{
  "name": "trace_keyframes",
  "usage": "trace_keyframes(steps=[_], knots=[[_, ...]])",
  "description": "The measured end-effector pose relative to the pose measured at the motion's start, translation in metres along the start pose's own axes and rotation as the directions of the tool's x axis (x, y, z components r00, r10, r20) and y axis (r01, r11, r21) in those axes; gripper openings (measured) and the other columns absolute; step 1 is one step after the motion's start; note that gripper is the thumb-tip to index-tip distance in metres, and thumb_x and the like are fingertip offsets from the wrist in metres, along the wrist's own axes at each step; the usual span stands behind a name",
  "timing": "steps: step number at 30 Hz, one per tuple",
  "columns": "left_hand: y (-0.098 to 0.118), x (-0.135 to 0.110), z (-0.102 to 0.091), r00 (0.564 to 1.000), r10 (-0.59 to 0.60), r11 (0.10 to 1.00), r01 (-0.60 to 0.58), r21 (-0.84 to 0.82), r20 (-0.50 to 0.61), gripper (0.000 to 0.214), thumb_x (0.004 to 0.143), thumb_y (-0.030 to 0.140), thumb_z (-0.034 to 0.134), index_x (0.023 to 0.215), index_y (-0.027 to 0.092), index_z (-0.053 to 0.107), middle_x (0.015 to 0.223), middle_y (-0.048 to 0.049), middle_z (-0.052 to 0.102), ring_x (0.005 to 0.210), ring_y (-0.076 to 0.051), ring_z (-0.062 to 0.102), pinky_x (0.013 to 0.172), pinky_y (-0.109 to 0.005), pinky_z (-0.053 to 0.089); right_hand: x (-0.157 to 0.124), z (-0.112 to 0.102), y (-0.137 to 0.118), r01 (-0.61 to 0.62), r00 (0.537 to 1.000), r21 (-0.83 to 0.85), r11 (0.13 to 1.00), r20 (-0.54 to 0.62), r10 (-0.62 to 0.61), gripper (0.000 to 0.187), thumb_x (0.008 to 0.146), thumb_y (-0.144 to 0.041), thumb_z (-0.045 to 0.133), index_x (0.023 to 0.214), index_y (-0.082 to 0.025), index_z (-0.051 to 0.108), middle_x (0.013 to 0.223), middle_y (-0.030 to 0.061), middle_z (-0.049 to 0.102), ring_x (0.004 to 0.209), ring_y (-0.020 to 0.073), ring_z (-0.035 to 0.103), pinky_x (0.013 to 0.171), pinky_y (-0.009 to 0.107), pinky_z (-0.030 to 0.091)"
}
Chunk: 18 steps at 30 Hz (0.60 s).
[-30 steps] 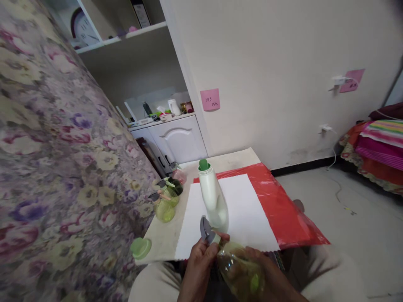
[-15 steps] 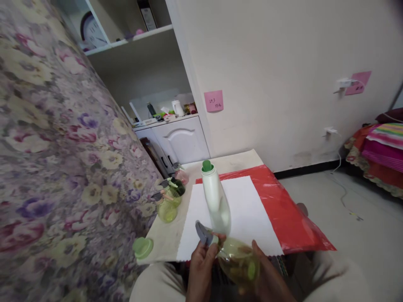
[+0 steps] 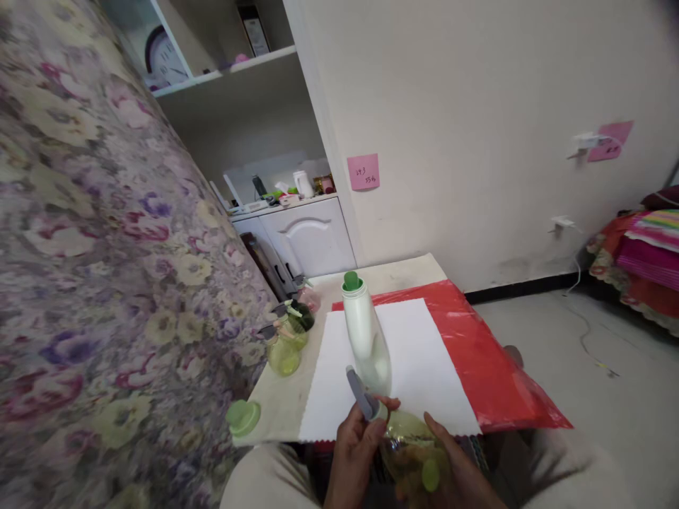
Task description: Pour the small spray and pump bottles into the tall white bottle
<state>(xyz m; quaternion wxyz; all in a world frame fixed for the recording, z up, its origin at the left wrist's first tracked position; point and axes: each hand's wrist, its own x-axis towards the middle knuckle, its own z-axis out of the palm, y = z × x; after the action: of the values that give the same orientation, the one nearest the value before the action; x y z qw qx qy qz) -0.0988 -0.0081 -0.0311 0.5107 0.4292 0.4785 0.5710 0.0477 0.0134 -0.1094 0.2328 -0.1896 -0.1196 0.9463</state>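
My left hand is closed round the neck of a see-through yellow-green spray bottle, at its grey trigger head. Round the bottle's body, my right hand is closed too, thumb uppermost and the other fingers partly seen through the plastic. The bottle is tilted, low over the table's near edge. Just beyond it stands a tall pale-green detergent bottle with a green spout and no cap on, on a white sheet.
Several spray bottles stand along the table's left side. A light green cap lies at the near left corner. Red plastic sheeting covers the right side. A flowered curtain hangs close at left; a wall stands behind.
The spray bottle has shifted slightly right and down in my hands, and its grey trigger head has turned to point more upright. The view has moved a little.
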Motion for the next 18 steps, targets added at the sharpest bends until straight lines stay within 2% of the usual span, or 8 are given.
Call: trace_keyframes(steps=[3, 6, 9, 12, 14, 18], knots=[[-0.008, 0.002, -0.005, 1.000, -0.014, 1.000, 0.014, -0.004, -0.027, 0.031, 0.077, 0.041, 0.070, 0.098, 0.018, 0.070, 0.102, -0.0090, 0.072, 0.088, -0.022, 0.063, 0.077, -0.030, 0.047, -0.001, -0.001, 0.001, 0.009, 0.999, -0.031, 0.999, 0.039, -0.007, 0.083, 0.080, -0.082, 0.031, 0.100, -0.009, 0.066, 0.077, 0.0149, 0.076, 0.057, 0.0215, 0.072, 0.052, 0.025, 0.053], [-0.015, 0.003, -0.012, 0.995, -0.053, 0.998, 0.050, -0.034, -0.083, 0.035, 0.075, 0.044, 0.071, 0.098, 0.018, 0.070, 0.097, -0.0088, 0.073, 0.082, -0.022, 0.065, 0.073, -0.031, 0.049, 0.000, -0.002, 0.005, 0.161, 0.987, -0.128, 0.979, 0.002, -0.162, 0.069, 0.076, -0.075, 0.053, 0.119, -0.021, 0.056, 0.099, 0.0087, 0.074, 0.064, 0.0192, 0.073, 0.050, 0.023, 0.052], [-0.018, 0.002, -0.014, 0.988, -0.076, 0.995, 0.065, -0.081, -0.134, 0.042, 0.076, 0.048, 0.070, 0.104, 0.017, 0.070, 0.102, -0.0112, 0.073, 0.090, -0.026, 0.066, 0.080, -0.036, 0.050, 0.002, -0.005, 0.010, 0.282, 0.955, -0.221, 0.934, -0.031, -0.295, 0.064, 0.073, -0.064, 0.067, 0.124, -0.029, 0.049, 0.104, 0.0048, 0.072, 0.062, 0.0170, 0.072, 0.047, 0.022, 0.049], [-0.015, -0.001, -0.011, 0.982, -0.079, 0.986, 0.051, -0.159, -0.173, 0.051, 0.081, 0.054, 0.062, 0.115, 0.016, 0.068, 0.114, -0.0139, 0.070, 0.112, -0.030, 0.060, 0.096, -0.040, 0.044, 0.005, -0.005, 0.014, 0.217, 0.976, -0.134, 0.967, 0.016, -0.216, 0.061, 0.076, -0.068, 0.060, 0.116, -0.023, 0.057, 0.094, 0.0053, 0.074, 0.058, 0.0168, 0.071, 0.051, 0.023, 0.051], [-0.013, -0.003, -0.008, 0.974, -0.101, 0.978, 0.059, -0.200, -0.204, 0.055, 0.082, 0.059, 0.056, 0.114, 0.017, 0.069, 0.115, -0.0132, 0.070, 0.114, -0.030, 0.059, 0.097, -0.039, 0.044, 0.006, -0.002, 0.015, 0.169, 0.985, -0.100, 0.981, 0.064, -0.163, 0.062, 0.079, -0.070, 0.055, 0.113, -0.019, 0.061, 0.088, 0.0063, 0.075, 0.058, 0.0160, 0.070, 0.054, 0.024, 0.052], [-0.011, -0.006, -0.003, 0.955, -0.111, 0.987, 0.073, -0.145, -0.275, 0.060, 0.081, 0.068, 0.048, 0.102, 0.017, 0.073, 0.110, -0.0121, 0.072, 0.112, -0.030, 0.060, 0.094, -0.038, 0.046, 0.007, 0.005, 0.014, 0.106, 0.991, -0.116, 0.988, 0.095, -0.095, 0.069, 0.078, -0.075, 0.050, 0.103, -0.013, 0.067, 0.076, 0.0099, 0.076, 0.059, 0.0170, 0.069, 0.053, 0.022, 0.050]])
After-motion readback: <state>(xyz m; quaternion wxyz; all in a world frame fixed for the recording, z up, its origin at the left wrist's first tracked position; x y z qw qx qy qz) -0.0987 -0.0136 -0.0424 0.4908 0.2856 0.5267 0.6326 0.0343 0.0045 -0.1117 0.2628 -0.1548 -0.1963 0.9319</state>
